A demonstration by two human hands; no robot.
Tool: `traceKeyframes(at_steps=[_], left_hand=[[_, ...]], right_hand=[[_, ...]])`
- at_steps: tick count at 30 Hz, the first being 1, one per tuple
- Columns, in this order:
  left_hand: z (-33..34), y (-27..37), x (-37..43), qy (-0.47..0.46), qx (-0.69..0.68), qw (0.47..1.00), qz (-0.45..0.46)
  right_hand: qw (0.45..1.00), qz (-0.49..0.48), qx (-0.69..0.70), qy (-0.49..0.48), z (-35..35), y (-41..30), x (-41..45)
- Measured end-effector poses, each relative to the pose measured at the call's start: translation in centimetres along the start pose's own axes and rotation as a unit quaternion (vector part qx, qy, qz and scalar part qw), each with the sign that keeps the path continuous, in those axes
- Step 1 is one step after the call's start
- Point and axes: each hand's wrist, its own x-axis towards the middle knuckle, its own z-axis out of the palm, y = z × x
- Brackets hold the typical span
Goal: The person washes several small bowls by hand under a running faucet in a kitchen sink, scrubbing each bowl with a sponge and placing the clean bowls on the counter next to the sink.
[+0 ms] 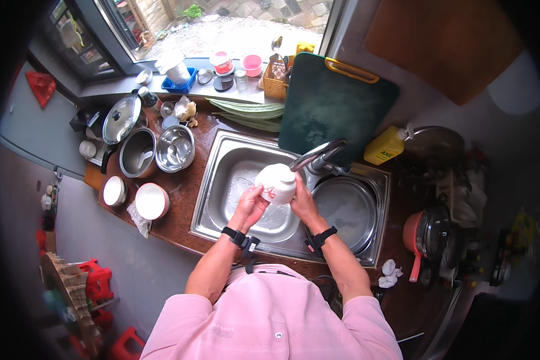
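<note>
Between my two hands is a white bowl (276, 182) with red markings, its foot ring facing up. My left hand (253, 206) grips its lower left side, and my right hand (302, 198) holds the right side. The bowl is over the left basin of a stainless steel sink (234, 198), just below the spout of a chrome faucet (317, 155). Whether water is running cannot be made out. In the right basin sits a large round metal pan (346, 216), partly behind my right forearm.
Left on the wooden counter stand two bowls (152, 201), a pot (137, 153) and a steel basin (175, 148). A green cutting board (337, 103) leans behind the faucet, beside long green gourds (247, 110). To the right are a yellow detergent bottle (384, 146) and a pink-handled pot (415, 238).
</note>
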Motion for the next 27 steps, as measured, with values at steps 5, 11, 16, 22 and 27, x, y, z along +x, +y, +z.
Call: traceKeyframes(at_steps=[5, 11, 16, 22, 27], left_hand=[[0.9, 2.1, -0.5, -0.032, 0.074, 0.996, -0.039], [1.2, 1.5, 1.5, -0.008, 0.377, 0.923, -0.072], [6.2, -0.4, 3.4, 0.067, 0.364, 0.929, -0.006], [6.6, -1.0, 4.0, 0.036, 0.432, 0.901, -0.022], [7.0, -1.0, 2.2, 0.015, 0.404, 0.914, -0.020]], right_hand=[[0.887, 0.266, 0.367, -0.086, 0.1, 3.2, 0.3], [0.839, 0.324, 0.438, -0.026, 1.5, -0.4, 1.2], [0.884, 0.272, 0.380, 0.018, 0.7, 1.2, 0.4], [0.881, 0.315, 0.352, -0.022, -1.4, 1.7, -3.4], [0.892, 0.314, 0.325, -0.024, -2.0, 1.9, -5.7]])
